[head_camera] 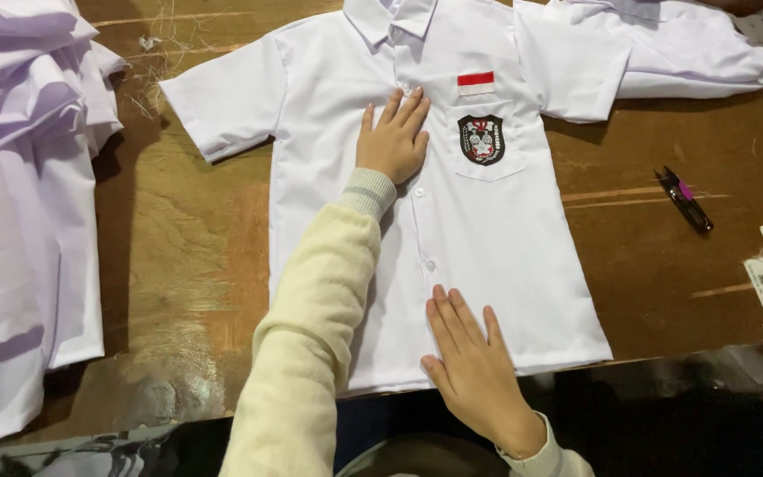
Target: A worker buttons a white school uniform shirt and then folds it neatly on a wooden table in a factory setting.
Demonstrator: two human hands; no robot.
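The right hand (pixel 474 367) lies flat, fingers spread, gripping nothing, on the lower hem area of a white short-sleeved school shirt (pixel 487 230) spread front-up on the brown wooden table (pixel 178 256). Farther up, the left hand (pixel 393 137), in a cream sleeve, presses open-palmed on the chest beside the button placket, holding nothing. Just right of it sit a dark crest badge (pixel 481 139) and a red-and-white patch (pixel 475 83). A black thread snipper (pixel 685 200) lies on the table to the right, apart from the shirt. Stacked white garments (pixel 19 177) fill the left edge.
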